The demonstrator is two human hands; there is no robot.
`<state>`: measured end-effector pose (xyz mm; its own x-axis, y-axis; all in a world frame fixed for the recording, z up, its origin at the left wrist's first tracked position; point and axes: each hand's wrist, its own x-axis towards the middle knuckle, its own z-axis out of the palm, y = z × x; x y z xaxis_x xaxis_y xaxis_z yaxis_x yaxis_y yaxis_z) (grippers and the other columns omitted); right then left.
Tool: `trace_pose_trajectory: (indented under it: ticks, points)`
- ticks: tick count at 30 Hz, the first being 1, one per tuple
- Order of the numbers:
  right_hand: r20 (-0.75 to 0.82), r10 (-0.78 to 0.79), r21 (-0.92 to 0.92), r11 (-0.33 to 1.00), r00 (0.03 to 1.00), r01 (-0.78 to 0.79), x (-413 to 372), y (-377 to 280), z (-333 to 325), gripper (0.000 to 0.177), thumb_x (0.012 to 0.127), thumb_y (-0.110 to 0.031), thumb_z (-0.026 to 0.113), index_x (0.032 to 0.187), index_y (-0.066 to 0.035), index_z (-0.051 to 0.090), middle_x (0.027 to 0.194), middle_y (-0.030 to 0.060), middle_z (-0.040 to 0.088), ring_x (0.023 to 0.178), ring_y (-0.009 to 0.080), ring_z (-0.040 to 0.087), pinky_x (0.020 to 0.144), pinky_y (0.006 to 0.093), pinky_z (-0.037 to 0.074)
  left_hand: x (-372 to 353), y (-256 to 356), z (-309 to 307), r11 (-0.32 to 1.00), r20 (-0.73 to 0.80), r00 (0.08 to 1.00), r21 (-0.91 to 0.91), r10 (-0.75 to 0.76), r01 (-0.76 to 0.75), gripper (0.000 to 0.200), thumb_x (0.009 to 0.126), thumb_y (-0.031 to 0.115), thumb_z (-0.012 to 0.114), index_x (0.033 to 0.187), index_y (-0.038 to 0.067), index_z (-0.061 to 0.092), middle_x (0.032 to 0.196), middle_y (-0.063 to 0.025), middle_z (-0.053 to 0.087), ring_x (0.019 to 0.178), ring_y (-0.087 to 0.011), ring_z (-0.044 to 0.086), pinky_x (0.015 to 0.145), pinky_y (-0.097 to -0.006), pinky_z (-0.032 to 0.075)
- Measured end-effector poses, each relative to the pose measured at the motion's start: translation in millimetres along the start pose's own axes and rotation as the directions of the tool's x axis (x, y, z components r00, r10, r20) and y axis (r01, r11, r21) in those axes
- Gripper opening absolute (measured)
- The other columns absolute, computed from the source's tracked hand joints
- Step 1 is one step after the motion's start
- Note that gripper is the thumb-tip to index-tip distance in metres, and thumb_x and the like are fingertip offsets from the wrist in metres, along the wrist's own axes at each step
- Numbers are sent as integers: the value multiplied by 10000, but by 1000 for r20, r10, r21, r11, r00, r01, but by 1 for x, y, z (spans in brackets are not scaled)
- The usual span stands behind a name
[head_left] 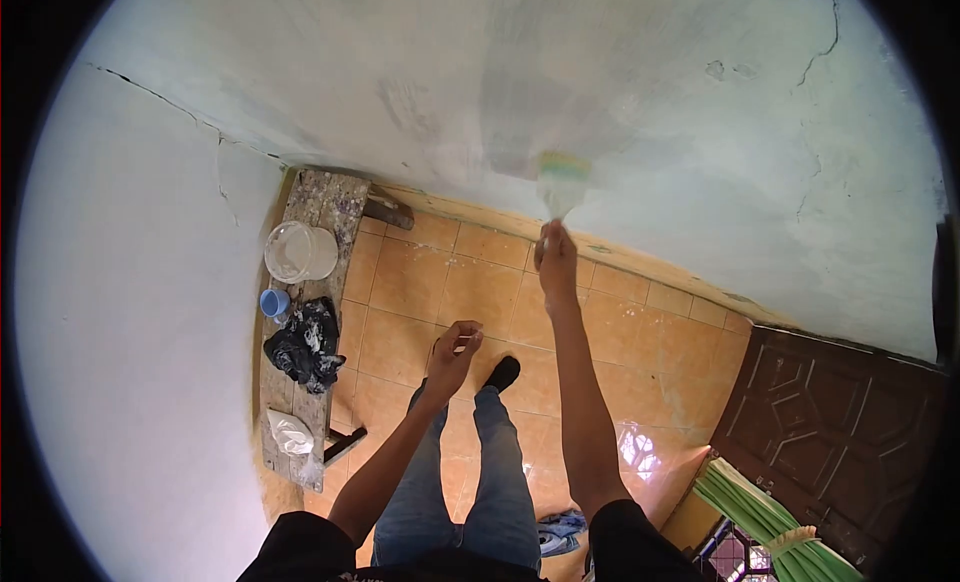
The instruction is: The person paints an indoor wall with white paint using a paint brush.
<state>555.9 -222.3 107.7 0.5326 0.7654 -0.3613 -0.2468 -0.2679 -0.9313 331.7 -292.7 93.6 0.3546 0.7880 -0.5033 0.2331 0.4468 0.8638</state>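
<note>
My right hand (557, 252) is closed around the handle of a wide putty knife (564, 187), blurred by motion. Its broad pale blade, yellow-green toward the far edge, overlaps the wall (680, 132) beside a darker grey patch. Lower and to the left, my left hand (456, 354) hovers above the tiled floor with curled fingers. A small whitish bit shows between them, and I cannot tell what it is.
Along the left wall stands a stained wooden bench (322, 207) bearing a clear plastic tub (301, 252), a blue cup (274, 303), a smeared black plastic bag (305, 347) and a white bag (290, 433). A dark carved door (840, 422) and green curtain (765, 517) are at the right.
</note>
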Motion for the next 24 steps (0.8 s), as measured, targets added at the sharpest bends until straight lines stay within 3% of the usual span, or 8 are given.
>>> trace_pose_trajectory:
  ticks: [3, 6, 9, 12, 14, 19, 22, 24]
  points:
    - [-55, 395, 152, 911, 917, -383, -3, 40, -4, 369, 1029, -432, 385, 859, -119, 483, 579, -59, 323, 466, 51, 301, 427, 225, 239, -1, -4, -1, 1000, 2, 1000, -30, 3, -3, 199, 964, 209, 586, 1086, 53, 603, 970, -11, 631, 908, -104, 593, 757, -262, 475]
    - [-99, 358, 122, 930, 928, -346, 4, 36, -2, 352, 1028, -417, 393, 874, -117, 495, 578, -58, 323, 463, 58, 285, 427, 234, 225, 1, -1, -8, 999, -4, 1000, -39, 17, -17, 198, 962, 202, 592, 1084, 46, 602, 959, -10, 624, 880, -97, 579, 756, -253, 461]
    - [12, 262, 138, 955, 965, -261, -6, -30, 9, 342, 1030, -405, 391, 877, -117, 492, 580, -58, 318, 471, 50, 268, 433, 236, 197, -4, -3, -14, 999, -18, 1000, -47, 10, -11, 195, 961, 193, 594, 1080, 38, 601, 944, -5, 612, 857, -88, 561, 760, -244, 443]
    - [-1, 68, 84, 994, 998, -68, -39, -77, 23, 337, 1038, -387, 379, 866, -114, 474, 581, -59, 311, 484, 41, 247, 444, 234, 172, -4, -5, -18, 999, -12, 1000, -49, -5, 5, 191, 963, 184, 589, 1077, 31, 599, 943, -8, 610, 854, -90, 557, 770, -245, 436]
    - [-24, -107, 98, 989, 994, 109, -55, -114, 31, 341, 1019, -357, 385, 809, -100, 463, 568, -48, 333, 485, 46, 284, 445, 237, 222, -8, -6, -19, 999, -16, 1000, -41, -21, 21, 191, 964, 181, 587, 1077, 27, 597, 951, -15, 615, 855, -94, 559, 780, -249, 439]
    - [-19, -303, 137, 943, 953, 303, -16, -87, 30, 359, 1043, -385, 372, 828, -108, 449, 554, -65, 296, 466, 32, 245, 431, 216, 183, -5, -6, -12, 999, -4, 999, -29, 41, -41, 210, 961, 198, 591, 1086, 29, 597, 975, -27, 628, 868, -102, 580, 790, -258, 459]
    - [-43, -224, -21, 975, 974, 223, 3, -3, 20, 368, 1034, -411, 384, 845, -108, 472, 552, -64, 335, 458, 35, 290, 425, 215, 216, -5, 2, -6, 999, -14, 1000, -37, 6, -6, 219, 961, 215, 593, 1092, 40, 598, 974, -23, 629, 892, -108, 595, 770, -265, 472]
    - [-82, 195, 103, 977, 977, -187, 0, 32, 16, 379, 1028, -432, 386, 858, -109, 488, 559, -61, 360, 455, 39, 311, 425, 218, 236, -4, 0, -5, 999, -14, 999, -39, 29, -29, 215, 961, 218, 591, 1092, 48, 601, 974, -21, 629, 905, -113, 602, 755, -270, 476]
